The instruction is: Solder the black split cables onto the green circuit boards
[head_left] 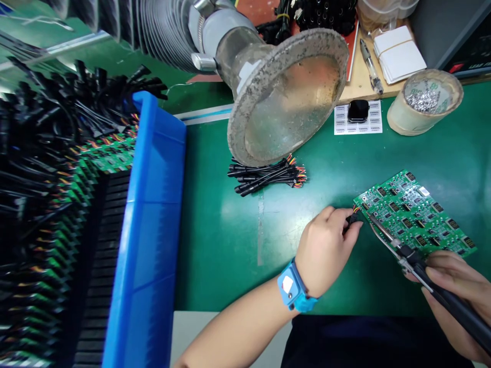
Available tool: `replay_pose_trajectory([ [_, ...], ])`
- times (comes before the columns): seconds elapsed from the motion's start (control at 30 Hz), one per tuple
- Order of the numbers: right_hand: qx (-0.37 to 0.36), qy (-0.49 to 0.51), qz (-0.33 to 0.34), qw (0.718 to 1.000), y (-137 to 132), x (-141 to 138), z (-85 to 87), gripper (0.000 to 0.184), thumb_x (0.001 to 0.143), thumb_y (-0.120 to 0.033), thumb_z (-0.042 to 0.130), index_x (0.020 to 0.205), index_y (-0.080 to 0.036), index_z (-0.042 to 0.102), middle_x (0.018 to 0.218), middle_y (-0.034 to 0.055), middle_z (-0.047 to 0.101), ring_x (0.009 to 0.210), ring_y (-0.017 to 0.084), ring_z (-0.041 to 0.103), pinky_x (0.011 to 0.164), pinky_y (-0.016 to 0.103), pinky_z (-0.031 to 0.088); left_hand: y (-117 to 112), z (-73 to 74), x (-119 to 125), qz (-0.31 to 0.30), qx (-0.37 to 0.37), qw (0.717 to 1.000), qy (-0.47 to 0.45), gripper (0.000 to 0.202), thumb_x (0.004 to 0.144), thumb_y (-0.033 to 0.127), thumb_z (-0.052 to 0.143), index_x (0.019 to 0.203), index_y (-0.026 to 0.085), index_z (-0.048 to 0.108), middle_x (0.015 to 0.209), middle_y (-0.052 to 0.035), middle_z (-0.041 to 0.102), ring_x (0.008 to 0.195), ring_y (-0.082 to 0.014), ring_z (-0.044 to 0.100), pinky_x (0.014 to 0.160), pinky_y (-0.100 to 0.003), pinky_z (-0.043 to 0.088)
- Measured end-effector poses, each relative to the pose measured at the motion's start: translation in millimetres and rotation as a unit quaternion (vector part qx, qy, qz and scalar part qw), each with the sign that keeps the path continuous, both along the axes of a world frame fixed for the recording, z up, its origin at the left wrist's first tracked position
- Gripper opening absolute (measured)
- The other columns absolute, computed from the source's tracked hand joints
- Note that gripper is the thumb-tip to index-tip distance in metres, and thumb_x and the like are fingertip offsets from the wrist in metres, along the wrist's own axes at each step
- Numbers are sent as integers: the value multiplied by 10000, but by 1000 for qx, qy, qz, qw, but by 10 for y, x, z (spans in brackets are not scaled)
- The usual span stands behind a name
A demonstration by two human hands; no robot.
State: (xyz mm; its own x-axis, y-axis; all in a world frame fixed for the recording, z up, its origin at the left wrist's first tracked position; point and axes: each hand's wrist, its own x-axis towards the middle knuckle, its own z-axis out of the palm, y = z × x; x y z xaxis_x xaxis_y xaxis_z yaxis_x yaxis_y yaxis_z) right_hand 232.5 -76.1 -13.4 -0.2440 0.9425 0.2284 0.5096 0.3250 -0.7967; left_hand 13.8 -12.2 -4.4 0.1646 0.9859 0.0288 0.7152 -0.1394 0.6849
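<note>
A green circuit board panel with several small digit displays lies at the right of the green mat. At its left corner my left hand, with a blue wrist strap, pinches a short black cable; the cable's coloured wires meet the board's edge. My right hand is closed round the black handle of a soldering iron. A thin metal tube runs alongside the iron, and both tips are close to the board's left edge, near the wires. Whether they touch the board I cannot tell.
A fume extractor hood hangs over a bundle of black cables. At left stands a blue bin full of wired boards. A cardboard tube, a smartwatch, a pen and white cards are at the back.
</note>
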Motion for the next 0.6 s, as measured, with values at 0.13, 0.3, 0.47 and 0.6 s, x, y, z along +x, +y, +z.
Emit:
replay_pose_trajectory([
  [0.13, 15, 10, 66, 998, 31, 1, 24, 547, 745, -5, 541, 1236, -242, 493, 904, 63, 657, 842, 224, 615, 686, 398, 510, 2, 5, 5, 1, 0, 1000, 2, 166, 798, 205, 629, 947, 133, 642, 719, -25, 584, 574, -127, 560, 550, -268, 511],
  [0.3, -14, -55, 81, 995, 6, 29, -41, 445, 808, -77, 517, 1209, -270, 497, 959, 49, 641, 880, 207, 609, 747, 375, 502, 6, 9, 5, -5, 8, 1000, 3, 153, 816, 201, 600, 945, 128, 639, 734, -34, 592, 586, -130, 560, 566, -273, 513],
  [0.47, -1, -51, 86, 995, 25, 25, -65, 509, 817, -54, 513, 1274, -264, 440, 907, 37, 626, 855, 175, 590, 734, 345, 479, 9, 25, 1, -14, 12, 1000, 5, 149, 827, 196, 581, 947, 132, 641, 742, -36, 595, 607, -136, 565, 585, -278, 517],
  [0.6, 16, -70, 92, 993, 41, -19, -45, 528, 817, -46, 521, 1287, -270, 430, 896, 29, 618, 838, 155, 573, 727, 326, 474, 7, 37, 2, -14, 6, 1000, 15, 157, 816, 185, 593, 949, 123, 649, 745, -43, 595, 612, -145, 569, 593, -289, 518],
])
